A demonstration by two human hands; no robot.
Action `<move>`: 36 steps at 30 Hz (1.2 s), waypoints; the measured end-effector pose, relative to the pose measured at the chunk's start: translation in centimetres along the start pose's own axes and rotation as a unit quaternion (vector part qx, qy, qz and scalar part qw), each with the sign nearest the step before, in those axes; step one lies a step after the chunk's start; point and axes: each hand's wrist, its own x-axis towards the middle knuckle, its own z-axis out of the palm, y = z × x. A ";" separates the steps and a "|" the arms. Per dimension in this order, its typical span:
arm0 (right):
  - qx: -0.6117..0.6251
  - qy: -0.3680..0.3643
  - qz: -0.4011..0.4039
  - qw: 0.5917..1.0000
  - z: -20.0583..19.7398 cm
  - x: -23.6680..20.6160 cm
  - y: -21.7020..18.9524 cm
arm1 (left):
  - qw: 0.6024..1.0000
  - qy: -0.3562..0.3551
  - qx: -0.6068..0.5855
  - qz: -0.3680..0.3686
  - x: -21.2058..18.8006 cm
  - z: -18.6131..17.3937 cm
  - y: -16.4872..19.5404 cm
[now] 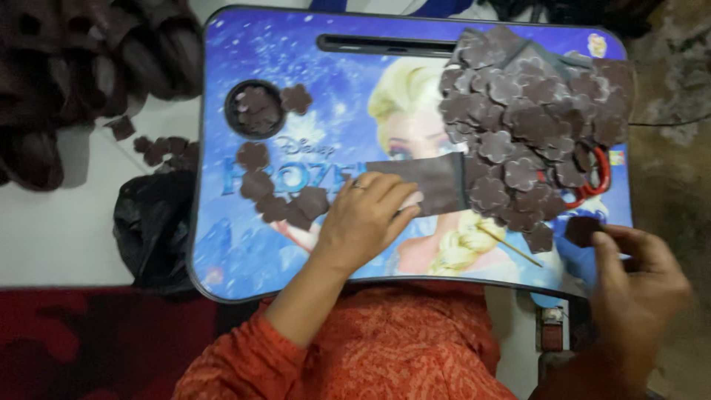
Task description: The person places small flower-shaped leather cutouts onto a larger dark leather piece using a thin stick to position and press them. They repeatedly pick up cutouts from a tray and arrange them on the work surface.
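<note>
The left hand (pixel 363 218) lies flat on the blue lap tray (pixel 244 252), fingers pressed together on the end of a dark brown strip (pixel 426 181). The right hand (pixel 641 285) pinches 1 brown flower cutout (pixel 581 231) between thumb and fingertips at the tray's right edge, just below the heap of flower cutouts (pixel 529 122) that covers red-handled scissors (pixel 596 181).

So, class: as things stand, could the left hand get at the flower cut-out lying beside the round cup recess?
Probably yes. The left hand rests on a dark strip, and the flower cut-out by the cup recess lies uncovered on the tray, with only flat cut-outs between.
</note>
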 end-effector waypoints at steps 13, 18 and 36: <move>-0.041 -0.041 -0.121 0.991 7.0 -2.9 -9.6 | 1.000 0.028 -0.002 0.010 -2.4 -3.5 -3.1; 0.012 -0.270 -0.081 0.959 10.9 -4.8 -14.5 | 0.989 0.028 -0.134 -0.055 -2.7 -3.9 -2.2; 0.050 -0.236 -0.253 0.937 10.8 -5.6 -11.0 | 0.949 0.007 0.074 -0.306 -5.9 -7.0 -3.3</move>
